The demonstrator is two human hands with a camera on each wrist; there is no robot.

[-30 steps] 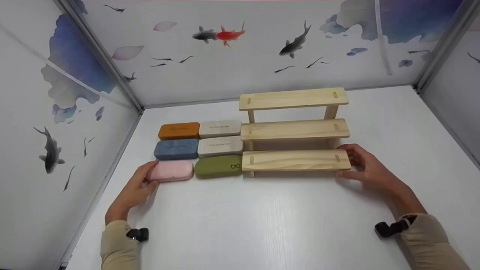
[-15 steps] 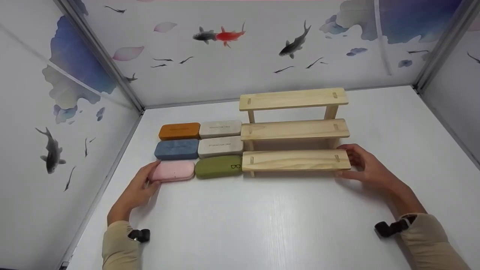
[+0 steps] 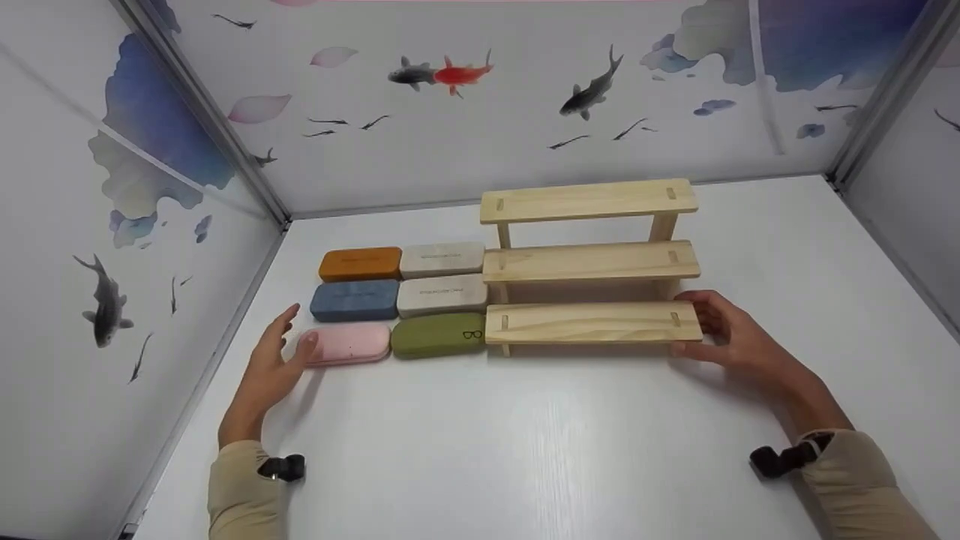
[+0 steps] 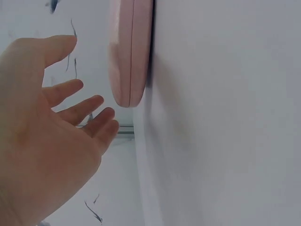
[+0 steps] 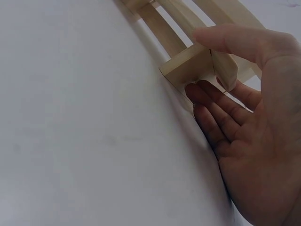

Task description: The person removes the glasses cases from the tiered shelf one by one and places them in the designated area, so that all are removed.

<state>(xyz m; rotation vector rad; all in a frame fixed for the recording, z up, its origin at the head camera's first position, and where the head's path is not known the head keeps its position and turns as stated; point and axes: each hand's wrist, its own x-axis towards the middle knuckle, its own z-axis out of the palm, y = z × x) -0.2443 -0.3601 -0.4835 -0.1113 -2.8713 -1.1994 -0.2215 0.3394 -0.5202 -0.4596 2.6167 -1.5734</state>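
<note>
My left hand (image 3: 271, 367) is raised beside the left end of a pink glasses case (image 3: 349, 343), fingers spread and relaxed. In the left wrist view a gap shows between the fingertips and the pink case (image 4: 130, 52). On the right, my right hand (image 3: 739, 337) holds the near right end of a three-tier wooden display stand (image 3: 592, 322), thumb at the front and fingers around the side. The right wrist view shows the fingertips against the stand's leg (image 5: 188, 66). A green glasses case (image 3: 435, 334) lies between the pink case and the stand's lowest tier.
Behind them lie a blue case (image 3: 354, 300), an orange case (image 3: 360, 263) and two off-white cases, the nearer off-white case (image 3: 442, 294) right by the stand. White panels with painted fish enclose the white table (image 3: 480, 450) at the back and sides.
My left hand was gripping the end of the pink case; it has let go and its fingers have opened away. The pink case shifted slightly right. My right hand stays put.
</note>
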